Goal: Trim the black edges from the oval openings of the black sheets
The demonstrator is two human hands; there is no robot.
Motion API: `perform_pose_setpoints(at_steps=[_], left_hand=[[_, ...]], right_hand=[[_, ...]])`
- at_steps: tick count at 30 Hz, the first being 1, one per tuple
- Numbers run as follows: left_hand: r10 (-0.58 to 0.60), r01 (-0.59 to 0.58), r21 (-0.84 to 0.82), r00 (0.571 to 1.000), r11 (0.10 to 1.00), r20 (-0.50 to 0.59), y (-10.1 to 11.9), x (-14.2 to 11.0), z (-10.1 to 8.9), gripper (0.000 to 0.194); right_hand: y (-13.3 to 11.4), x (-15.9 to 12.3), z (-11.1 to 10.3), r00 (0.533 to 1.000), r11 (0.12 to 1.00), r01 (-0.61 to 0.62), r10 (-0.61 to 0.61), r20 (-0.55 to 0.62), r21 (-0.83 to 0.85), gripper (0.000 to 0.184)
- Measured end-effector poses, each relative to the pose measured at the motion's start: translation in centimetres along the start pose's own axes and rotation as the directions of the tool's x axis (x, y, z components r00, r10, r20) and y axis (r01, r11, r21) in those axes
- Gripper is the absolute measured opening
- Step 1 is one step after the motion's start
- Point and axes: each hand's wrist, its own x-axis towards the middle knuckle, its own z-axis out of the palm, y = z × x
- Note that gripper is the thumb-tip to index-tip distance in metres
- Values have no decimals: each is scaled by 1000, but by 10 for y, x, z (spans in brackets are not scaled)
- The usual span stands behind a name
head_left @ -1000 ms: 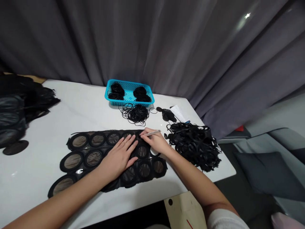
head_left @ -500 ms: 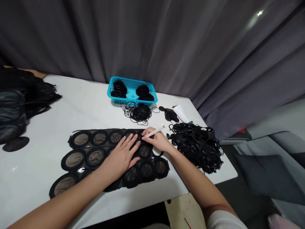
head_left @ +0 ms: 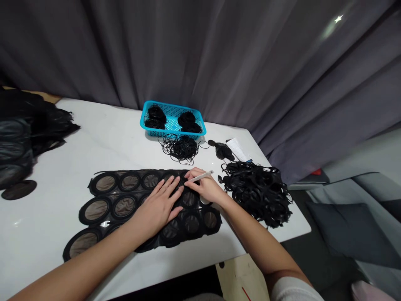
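A black sheet with rows of thick-rimmed circles lies flat on the white table. Spread on its middle is my left hand, fingers apart and pressing down. My right hand is closed round a slim white pen-like tool, its lower end hidden at the sheet's upper right. Whether that tool is a knife or a pen I cannot tell. Just below my right wrist, one circle of the sheet is a hole through which white shows.
A blue basket with bundles of thin black rings stands at the back, a heap of loose rings before it. Black ring-shaped scraps are piled right, near black discs and white paper. More black sheets lie left.
The white tool in my right hand has tilted up and then back down, with its lower end staying near the same spot. My left hand has kept its place on the sheet.
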Motion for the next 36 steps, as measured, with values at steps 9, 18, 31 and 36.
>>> perform_pose_setpoints(at_steps=[9, 18, 31, 36], left_hand=[[-3, 3, -18, 1000, 1000, -4, -1, -1, 0, 50], [61, -60, -35, 998, 998, 19, 6, -12, -11, 52], [86, -85, -55, 996, 995, 18, 27, -40, -8, 52], [105, -104, -41, 994, 994, 30, 28, -38, -11, 52]], right_hand=[[5, -6, 11, 994, 935, 77, -100, -47, -346, 13], [0, -25, -37, 929, 989, -120, 80, -362, -87, 16], [-20, -53, 11, 996, 985, -86, 82, 34, 147, 21], [-22, -53, 11, 995, 981, -100, 95, 35, 165, 21]])
